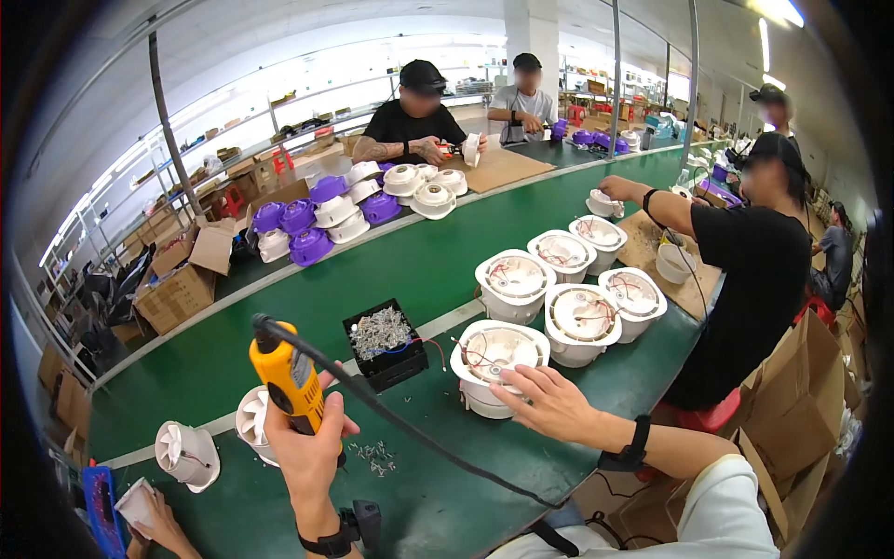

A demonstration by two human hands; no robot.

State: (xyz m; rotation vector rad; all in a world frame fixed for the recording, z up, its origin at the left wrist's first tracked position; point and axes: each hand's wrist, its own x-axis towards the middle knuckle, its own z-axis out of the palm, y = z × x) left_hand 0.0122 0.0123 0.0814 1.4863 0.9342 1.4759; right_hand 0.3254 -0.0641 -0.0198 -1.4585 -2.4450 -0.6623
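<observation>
My left hand (312,438) is wrapped around a yellow electric screwdriver (293,382), whose black cable loops from its top across to the table edge. The tool is upright, slightly tilted, and its lower tip is hidden behind my hand. My right hand (549,402) has its fingers spread, touching the near rim of a white plastic housing (501,349) with thin red wires inside. Loose screws (374,458) lie on the green table just right of my left hand. Behind it stands a black bin (384,349) full of screws.
Several similar white housings (582,317) stand beyond my right hand. White fan-like parts (186,452) stand at left, near another person's hand (163,526). A green conveyor belt (410,252) runs across; purple and white housings (298,216) are piled beyond. A co-worker (759,242) works at right.
</observation>
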